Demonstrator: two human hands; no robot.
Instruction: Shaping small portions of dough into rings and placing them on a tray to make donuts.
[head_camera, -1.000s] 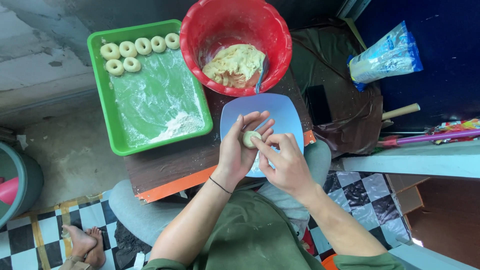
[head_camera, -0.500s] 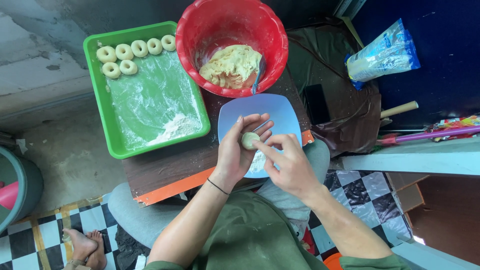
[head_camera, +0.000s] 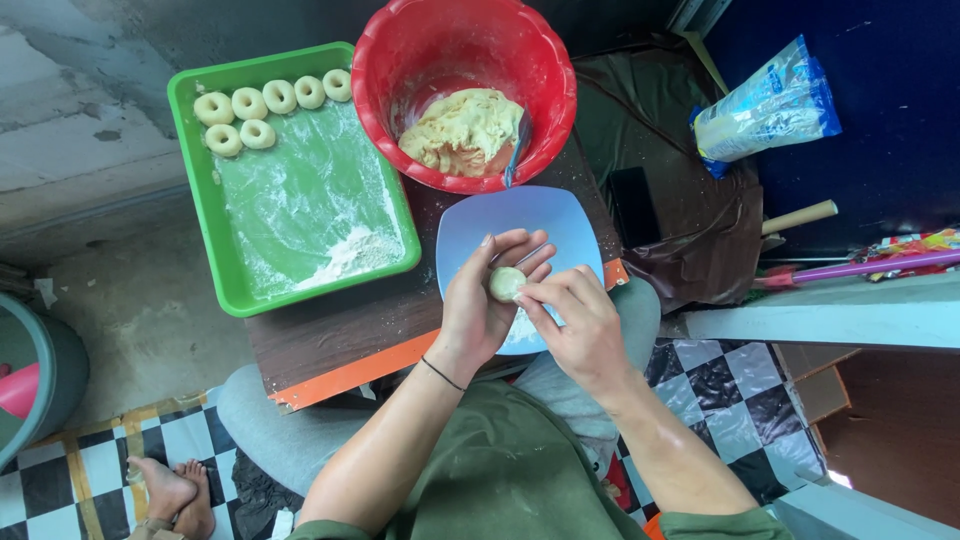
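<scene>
Below my grip lies a blue plate (head_camera: 520, 215) on the brown tabletop (head_camera: 330, 335). My left hand (head_camera: 485, 305) cups a small dough ball (head_camera: 506, 283), fingers half curled. My right hand (head_camera: 580, 325) pinches it from beside.

Clear plastic bag (head_camera: 768, 105), blue-edged w/ white contents and blue print, lies tilted at upper right, on dark floor beside brown cloth (head_camera: 690, 215). Black phone (head_camera: 634, 207), flat rectangle, screen dark, rests on that cloth just right of the red bowl (head_camera: 462, 92).
</scene>
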